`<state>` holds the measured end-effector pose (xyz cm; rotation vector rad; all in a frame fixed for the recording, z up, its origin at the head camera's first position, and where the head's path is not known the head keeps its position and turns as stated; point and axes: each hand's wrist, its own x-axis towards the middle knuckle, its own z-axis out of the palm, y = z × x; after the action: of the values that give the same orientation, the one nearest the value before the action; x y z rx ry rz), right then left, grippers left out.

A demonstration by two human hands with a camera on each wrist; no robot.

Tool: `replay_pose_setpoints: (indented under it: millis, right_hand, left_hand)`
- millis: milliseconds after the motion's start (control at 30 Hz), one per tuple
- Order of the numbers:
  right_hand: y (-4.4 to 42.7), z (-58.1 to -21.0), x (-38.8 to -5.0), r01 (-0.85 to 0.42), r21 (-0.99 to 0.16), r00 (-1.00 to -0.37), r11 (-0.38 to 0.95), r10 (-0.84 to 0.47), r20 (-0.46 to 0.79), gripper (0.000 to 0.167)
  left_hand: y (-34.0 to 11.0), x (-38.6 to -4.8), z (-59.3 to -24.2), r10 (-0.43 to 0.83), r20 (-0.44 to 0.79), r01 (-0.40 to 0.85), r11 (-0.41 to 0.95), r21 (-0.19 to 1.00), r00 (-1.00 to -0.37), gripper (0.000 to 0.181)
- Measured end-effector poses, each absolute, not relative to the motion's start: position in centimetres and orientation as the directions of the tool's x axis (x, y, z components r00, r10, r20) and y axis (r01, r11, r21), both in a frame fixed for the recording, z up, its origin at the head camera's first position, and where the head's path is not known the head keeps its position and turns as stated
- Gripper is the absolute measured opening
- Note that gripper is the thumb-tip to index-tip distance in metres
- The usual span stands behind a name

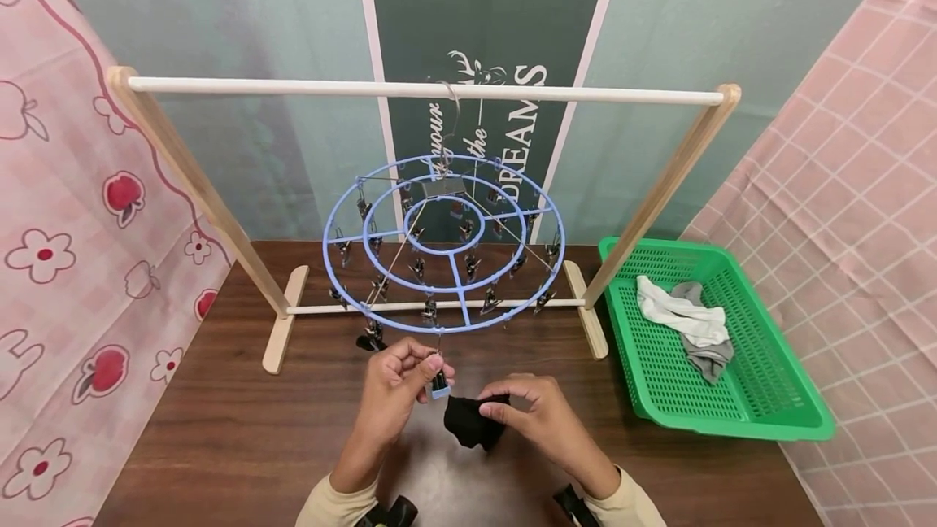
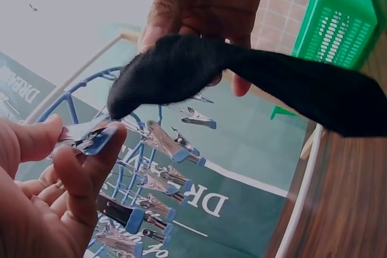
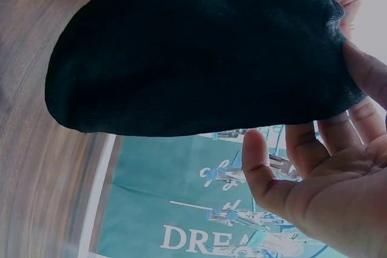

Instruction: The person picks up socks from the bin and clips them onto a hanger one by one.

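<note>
Green backdrop (image 1: 490, 6) — brown wood-grain surface (image 1: 249, 429)

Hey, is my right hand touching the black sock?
Touching: the head view shows the right hand pinching the black sock near its upper edge.

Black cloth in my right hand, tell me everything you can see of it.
The black cloth is plain, soft-looking fabric, probably a sock, with a rounded free end and wrinkles near the held end. Your right hand pinches it between thumb and fingers, holding it up above the brown, wood-look table. Its edge is close to the clip in your left hand; I can't tell whether they touch.
</note>
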<state>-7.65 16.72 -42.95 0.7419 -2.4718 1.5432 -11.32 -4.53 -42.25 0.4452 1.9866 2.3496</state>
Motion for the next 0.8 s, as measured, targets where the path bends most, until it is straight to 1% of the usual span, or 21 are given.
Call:
replay_pose_setpoints:
  millis: [100,267,400,667,800]
  right_hand:
    - [16.6,-43.0,-7.7,-0.506,-0.777,-0.855,0.374,-0.335,0.395,0.011]
    - [16.5,-43.0,-7.7,-0.534,-0.736,-0.843,0.416,-0.33,0.425,0.01]
    - [16.3,-42.7,-7.9,-0.574,-0.687,-0.819,0.446,-0.334,0.467,0.011]
    - [15.7,-42.7,-8.3,-0.623,-0.625,-0.781,0.47,-0.338,0.525,0.012]
    - [15.1,-42.6,-8.4,-0.644,-0.603,-0.763,0.47,-0.334,0.554,0.012]
  left_hand:
    - [-4.6,-11.3,-42.2,0.204,0.196,0.158,-0.189,0.969,-0.959,0.014]
    - [-4.6,-11.3,-42.1,0.231,0.195,0.152,-0.189,0.97,-0.953,0.016]
    - [-4.6,-11.4,-42.1,0.25,0.199,0.154,-0.189,0.97,-0.947,0.017]
    - [-4.6,-11.6,-42.2,0.301,0.268,0.211,-0.21,0.955,-0.915,0.012]
    - [-4.6,-11.5,-42.1,0.302,0.273,0.213,-0.215,0.953,-0.914,0.012]
